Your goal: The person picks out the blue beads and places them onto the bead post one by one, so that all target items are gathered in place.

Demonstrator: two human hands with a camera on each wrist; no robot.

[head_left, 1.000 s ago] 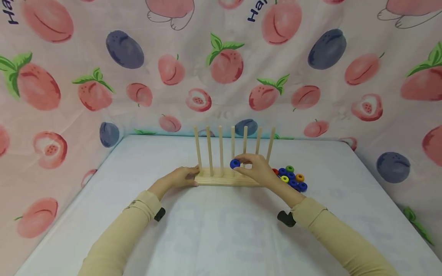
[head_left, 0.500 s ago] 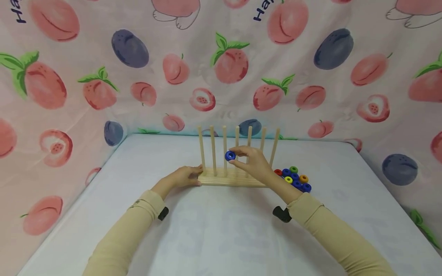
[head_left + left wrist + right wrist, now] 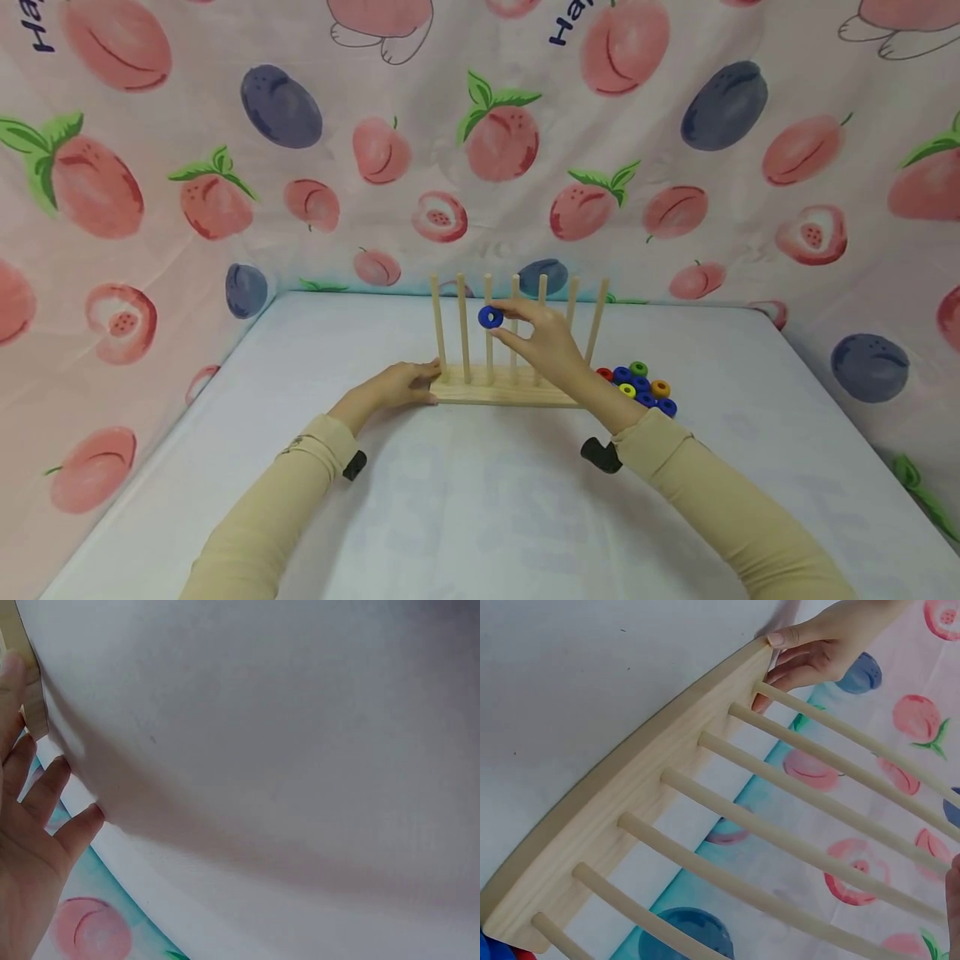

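Note:
A pale wooden peg stand (image 3: 502, 394), a long base with a row of upright pegs, stands on the table. My left hand (image 3: 393, 385) holds the base's left end, thumb in front and fingers behind, as the right wrist view shows with the left hand (image 3: 817, 649). In the left wrist view, part of the left hand (image 3: 30, 855) touches the base's end (image 3: 30, 690). Between thumb and fingertips, my right hand (image 3: 551, 346) pinches a small blue ring (image 3: 483, 320), raised near the upper part of the third peg from the left. Whether it touches that peg, I cannot tell.
Right of the stand lies a cluster of loose rings, several blue ones with a yellow ring (image 3: 627, 392), an orange ring (image 3: 660, 394), a green ring (image 3: 638, 372) and a red ring (image 3: 602, 372). A fruit-print cloth (image 3: 480, 217) hangs behind the white table (image 3: 480, 500).
My right hand has lifted the blue ring and carried it left, from around the fourth peg to the third. The left hand has stayed at the stand's end. The view shifted slightly.

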